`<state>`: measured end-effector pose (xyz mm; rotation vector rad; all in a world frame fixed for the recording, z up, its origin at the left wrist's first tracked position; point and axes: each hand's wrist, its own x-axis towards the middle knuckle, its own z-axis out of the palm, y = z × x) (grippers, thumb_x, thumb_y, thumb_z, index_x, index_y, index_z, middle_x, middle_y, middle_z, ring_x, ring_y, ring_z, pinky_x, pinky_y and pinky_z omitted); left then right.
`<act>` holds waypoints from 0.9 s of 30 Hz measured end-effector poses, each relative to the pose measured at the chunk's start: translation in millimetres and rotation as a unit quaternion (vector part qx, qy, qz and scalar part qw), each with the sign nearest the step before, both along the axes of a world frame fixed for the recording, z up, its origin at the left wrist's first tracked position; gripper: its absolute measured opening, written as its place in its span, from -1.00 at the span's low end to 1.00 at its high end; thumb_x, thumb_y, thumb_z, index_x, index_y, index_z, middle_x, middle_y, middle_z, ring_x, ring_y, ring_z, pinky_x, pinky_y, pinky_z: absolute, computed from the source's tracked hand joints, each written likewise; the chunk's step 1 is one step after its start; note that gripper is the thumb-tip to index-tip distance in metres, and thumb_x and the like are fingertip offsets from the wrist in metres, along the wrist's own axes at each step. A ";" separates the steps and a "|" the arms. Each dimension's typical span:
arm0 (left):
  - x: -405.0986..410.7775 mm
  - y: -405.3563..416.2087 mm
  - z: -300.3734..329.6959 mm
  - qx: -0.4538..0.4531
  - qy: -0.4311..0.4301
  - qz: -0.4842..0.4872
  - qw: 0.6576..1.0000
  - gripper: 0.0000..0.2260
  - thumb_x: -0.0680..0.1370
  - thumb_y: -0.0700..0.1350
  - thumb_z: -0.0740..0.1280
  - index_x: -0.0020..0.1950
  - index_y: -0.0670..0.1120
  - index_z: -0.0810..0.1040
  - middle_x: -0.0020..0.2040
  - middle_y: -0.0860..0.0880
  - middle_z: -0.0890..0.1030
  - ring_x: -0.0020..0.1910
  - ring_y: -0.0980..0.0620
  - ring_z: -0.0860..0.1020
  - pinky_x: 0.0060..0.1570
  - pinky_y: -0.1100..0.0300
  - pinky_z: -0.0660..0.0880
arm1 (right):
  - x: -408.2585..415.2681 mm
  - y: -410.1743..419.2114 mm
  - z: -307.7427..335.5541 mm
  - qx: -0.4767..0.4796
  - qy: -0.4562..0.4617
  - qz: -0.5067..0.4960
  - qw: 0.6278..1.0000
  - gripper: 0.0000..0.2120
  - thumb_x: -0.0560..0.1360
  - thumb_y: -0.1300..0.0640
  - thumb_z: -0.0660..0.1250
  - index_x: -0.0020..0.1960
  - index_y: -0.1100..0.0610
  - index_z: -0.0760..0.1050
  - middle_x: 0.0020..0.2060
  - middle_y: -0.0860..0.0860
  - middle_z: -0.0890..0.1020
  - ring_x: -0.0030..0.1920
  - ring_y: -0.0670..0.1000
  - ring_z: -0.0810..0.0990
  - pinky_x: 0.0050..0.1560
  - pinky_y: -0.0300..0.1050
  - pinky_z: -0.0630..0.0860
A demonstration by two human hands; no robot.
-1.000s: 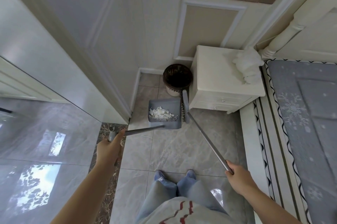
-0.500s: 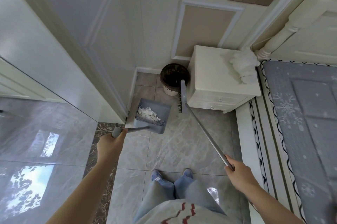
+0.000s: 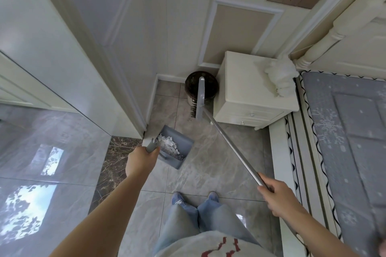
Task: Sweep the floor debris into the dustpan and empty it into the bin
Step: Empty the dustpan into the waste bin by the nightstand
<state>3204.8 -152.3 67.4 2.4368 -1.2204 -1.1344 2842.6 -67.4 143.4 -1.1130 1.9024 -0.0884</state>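
Grey tiled floor [image 3: 208, 162] gives a narrow lane for moving: a white door frame [image 3: 117, 81] and wall corner close it on the left, and a cream bedside cabinet [image 3: 250, 93] and the white edge of a bed [image 3: 277, 152] close it on the right. The dark round bin [image 3: 193, 81] stands in the far corner, just beside the cabinet, with bare tiles between it and the person's shoes [image 3: 177, 199].

Compared with half a second ago, the dustpan [image 3: 177, 148] has come up off the floor and nearer the body, tilted with its open edge turned up and away, and the white scraps [image 3: 168, 141] have slid toward the comb teeth at the handle end. The broom [image 3: 199, 97] has moved farther away, and its head now overlaps the bin's rim in this view, bristles pointing left.

On the left, the left hand [image 3: 140, 162] has its fingers curled round the grey dustpan handle, whose tip sticks out above the fist. To the right, the right hand [image 3: 277, 198] grasps the metal broom pole near its near end, fingers wrapped and thumb lying along the pole.
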 end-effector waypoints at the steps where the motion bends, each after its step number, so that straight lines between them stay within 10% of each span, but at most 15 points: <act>1: -0.1 0.7 -0.2 -0.001 0.004 0.002 1.000 -0.58 0.55 0.16 0.32 -0.35 -0.12 0.44 -0.42 -0.07 0.49 -0.41 -0.04 0.50 -0.47 0.22 0.31 | 0.4 0.0 0.5 0.001 -0.015 -0.007 1.000 -0.57 0.61 0.16 0.23 0.43 -0.12 0.36 -0.45 -0.02 0.43 -0.48 -0.08 0.35 -0.49 -0.26 0.33; 12: 2.2 10.8 2.3 -0.022 0.013 -0.005 1.000 -0.54 0.54 0.17 0.33 -0.42 -0.10 0.37 -0.50 -0.02 0.40 -0.50 0.00 0.42 -0.49 0.23 0.25 | 7.2 8.2 15.2 0.038 -0.115 -0.084 0.989 -0.57 0.59 0.24 0.25 0.02 -0.36 0.43 -0.35 0.12 0.38 -0.54 -0.06 0.26 -0.54 -0.26 0.20; 27: 6.6 10.5 -7.2 -0.043 -0.028 -0.061 0.997 -0.57 0.53 0.21 0.30 -0.36 -0.09 0.45 -0.45 -0.04 0.49 -0.44 -0.04 0.50 -0.47 0.25 0.31 | 1.5 23.3 26.8 0.073 -0.096 -0.078 0.990 -0.56 0.60 0.21 0.25 0.38 -0.18 0.38 -0.39 0.11 0.40 -0.55 -0.08 0.28 -0.55 -0.25 0.23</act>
